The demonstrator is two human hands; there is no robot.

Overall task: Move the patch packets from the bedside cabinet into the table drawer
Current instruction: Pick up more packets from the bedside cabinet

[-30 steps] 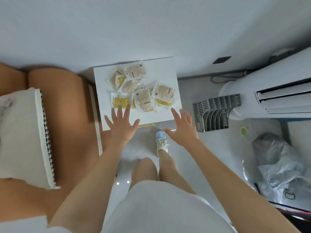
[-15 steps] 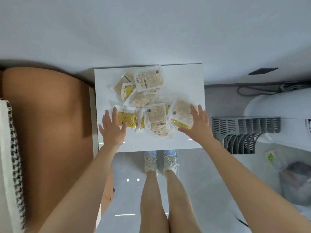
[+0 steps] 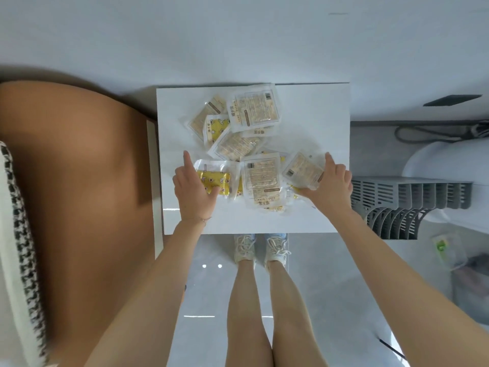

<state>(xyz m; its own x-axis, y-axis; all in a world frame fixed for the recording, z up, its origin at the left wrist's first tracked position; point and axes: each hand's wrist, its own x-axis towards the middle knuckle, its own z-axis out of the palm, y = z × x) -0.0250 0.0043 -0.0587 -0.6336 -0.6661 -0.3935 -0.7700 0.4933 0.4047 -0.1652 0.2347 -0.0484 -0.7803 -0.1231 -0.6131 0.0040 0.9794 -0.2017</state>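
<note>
Several clear patch packets [image 3: 246, 144] with beige and yellow contents lie in a loose heap on the white bedside cabinet top [image 3: 317, 123]. My left hand [image 3: 194, 186] grips the left side of a yellow packet [image 3: 217, 178], thumb on top, index finger stretched out past it. My right hand [image 3: 329, 182] closes on a beige packet [image 3: 303, 170] at the heap's right side, which tilts up off the pile. A larger beige packet [image 3: 262, 176] lies flat between my two hands.
A tan leather headboard [image 3: 79, 181] and a checked-edged pillow [image 3: 16, 234] stand left of the cabinet. A white air conditioner with a grey grille [image 3: 407, 202] is at the right. My legs and white sneakers [image 3: 260, 249] are on the glossy floor below.
The camera has come closer over the cabinet. Both hands went from open beside the heap to closed on packets: left on the yellow one, right on the beige one, now lifted at one edge.
</note>
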